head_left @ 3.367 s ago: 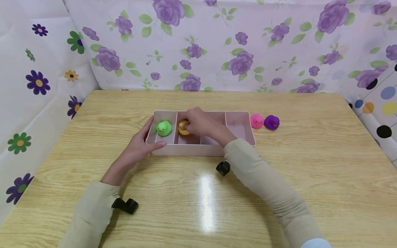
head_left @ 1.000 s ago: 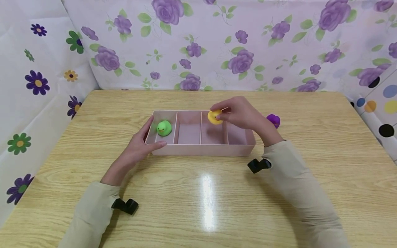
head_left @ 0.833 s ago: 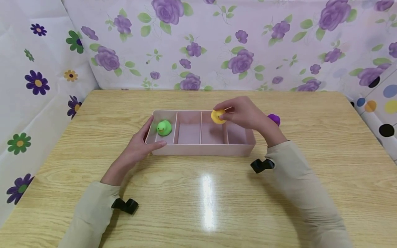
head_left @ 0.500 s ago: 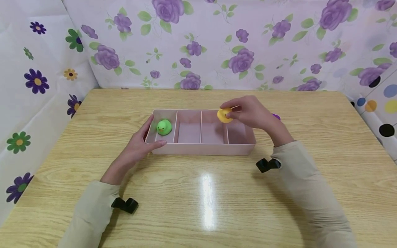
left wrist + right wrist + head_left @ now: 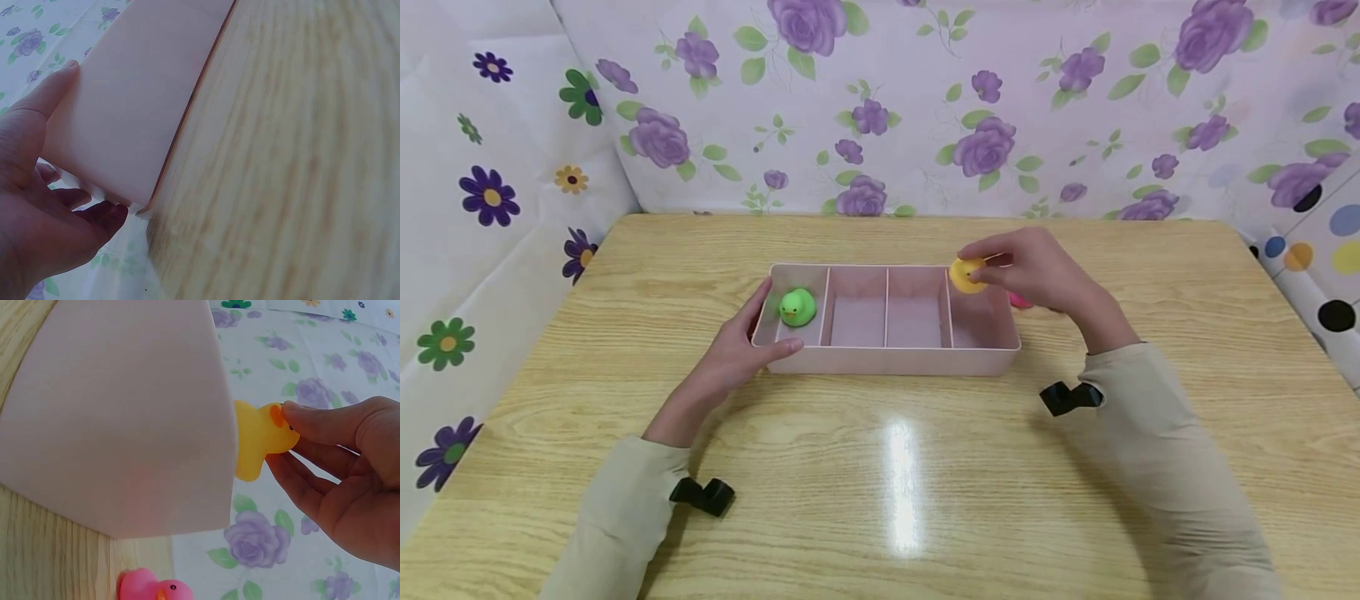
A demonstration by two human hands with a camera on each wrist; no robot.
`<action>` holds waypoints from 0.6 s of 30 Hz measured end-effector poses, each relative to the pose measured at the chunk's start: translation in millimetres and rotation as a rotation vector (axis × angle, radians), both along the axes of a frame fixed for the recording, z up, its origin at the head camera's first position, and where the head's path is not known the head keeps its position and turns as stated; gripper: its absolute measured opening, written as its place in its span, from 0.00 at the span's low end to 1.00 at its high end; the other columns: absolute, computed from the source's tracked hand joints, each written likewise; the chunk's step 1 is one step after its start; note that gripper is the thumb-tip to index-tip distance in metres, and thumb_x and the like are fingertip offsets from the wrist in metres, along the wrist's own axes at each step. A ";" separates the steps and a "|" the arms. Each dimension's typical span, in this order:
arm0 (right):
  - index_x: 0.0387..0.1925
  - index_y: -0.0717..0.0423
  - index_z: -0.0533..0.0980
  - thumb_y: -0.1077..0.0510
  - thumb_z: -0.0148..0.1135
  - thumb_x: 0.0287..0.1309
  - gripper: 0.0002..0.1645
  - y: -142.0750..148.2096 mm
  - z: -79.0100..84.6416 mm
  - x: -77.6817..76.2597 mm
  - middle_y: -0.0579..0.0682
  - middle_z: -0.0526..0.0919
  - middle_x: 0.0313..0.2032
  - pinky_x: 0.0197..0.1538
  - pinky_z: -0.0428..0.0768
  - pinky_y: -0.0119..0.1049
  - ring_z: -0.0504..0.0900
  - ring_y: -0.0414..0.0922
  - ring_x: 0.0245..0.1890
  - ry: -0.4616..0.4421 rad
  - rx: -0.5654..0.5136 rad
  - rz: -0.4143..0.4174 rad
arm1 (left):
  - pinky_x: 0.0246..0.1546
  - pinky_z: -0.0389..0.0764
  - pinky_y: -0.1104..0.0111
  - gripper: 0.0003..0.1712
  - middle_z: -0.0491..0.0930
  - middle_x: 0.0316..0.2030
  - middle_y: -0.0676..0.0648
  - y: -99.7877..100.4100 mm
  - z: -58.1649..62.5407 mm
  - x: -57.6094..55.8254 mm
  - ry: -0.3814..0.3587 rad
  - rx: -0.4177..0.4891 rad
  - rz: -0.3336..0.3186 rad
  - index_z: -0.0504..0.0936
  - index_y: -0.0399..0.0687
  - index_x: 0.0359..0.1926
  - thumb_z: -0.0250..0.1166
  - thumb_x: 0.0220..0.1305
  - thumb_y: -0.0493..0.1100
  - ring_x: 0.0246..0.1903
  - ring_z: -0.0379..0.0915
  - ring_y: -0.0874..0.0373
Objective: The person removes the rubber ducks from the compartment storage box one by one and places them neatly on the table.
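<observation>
The yellow duck (image 5: pixel 962 275) is pinched by its head between the thumb and fingertips of the right hand (image 5: pixel 1033 262), right of centre in the upper half of the frame. It is held at rim height over the far edge of the rightmost compartment; whether the rim is touched cannot be told. The left corner of the pink box (image 5: pixel 887 362) is clasped by the left hand (image 5: pixel 733 350), widely spread, with the thumb laid on the near rim and the fingers set against the end wall.

Farther out, the green duck (image 5: pixel 797 307) is seated upright in the leftmost compartment, at centre left. The pink duck (image 5: pixel 1019 301) is mostly hidden by the right hand in the head view; at the bottom of the right wrist view it is seen on the tabletop (image 5: pixel 820 467), just beside the box's right end. The scene is closed off along the top by a floral cloth (image 5: pixel 910 108).

Since only the small rounded head is pinched, the yellow duck could be lost if the fingertips slip. If it is carried too low, the rim could be caught and the box skewed, as only the left end is steadied. The pink duck could be knocked if the right hand is lowered outside the end wall.
</observation>
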State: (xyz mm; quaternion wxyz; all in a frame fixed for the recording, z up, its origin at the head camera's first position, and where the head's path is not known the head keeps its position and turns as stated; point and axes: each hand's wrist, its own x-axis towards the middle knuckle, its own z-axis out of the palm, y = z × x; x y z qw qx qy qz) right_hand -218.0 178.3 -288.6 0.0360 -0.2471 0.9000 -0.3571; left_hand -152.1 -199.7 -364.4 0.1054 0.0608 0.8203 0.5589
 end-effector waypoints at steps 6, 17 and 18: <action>0.48 0.63 0.83 0.69 0.65 0.56 0.16 8.8 2.2 0.6 0.58 0.84 0.46 0.46 0.80 0.42 0.84 0.50 0.42 0.057 0.037 0.002 | 0.68 0.48 0.51 0.57 0.38 0.75 0.46 0.0 0.4 0.3 -0.002 -0.011 0.005 0.37 0.60 0.77 0.68 0.61 0.45 0.73 0.36 0.48; 0.48 0.62 0.83 0.68 0.65 0.57 0.16 27.9 7.8 2.7 0.58 0.84 0.46 0.46 0.80 0.42 0.84 0.52 0.43 0.038 0.068 -0.066 | 0.68 0.48 0.51 0.56 0.38 0.75 0.47 0.3 0.6 0.5 0.002 -0.005 0.001 0.37 0.60 0.77 0.68 0.61 0.44 0.73 0.35 0.48; 0.48 0.62 0.83 0.68 0.65 0.57 0.16 30.2 7.9 2.7 0.58 0.84 0.46 0.46 0.80 0.42 0.84 0.53 0.43 0.037 0.068 -0.072 | 0.68 0.48 0.51 0.56 0.38 0.75 0.47 0.4 0.6 0.5 0.003 -0.005 0.001 0.37 0.60 0.77 0.68 0.61 0.44 0.73 0.35 0.48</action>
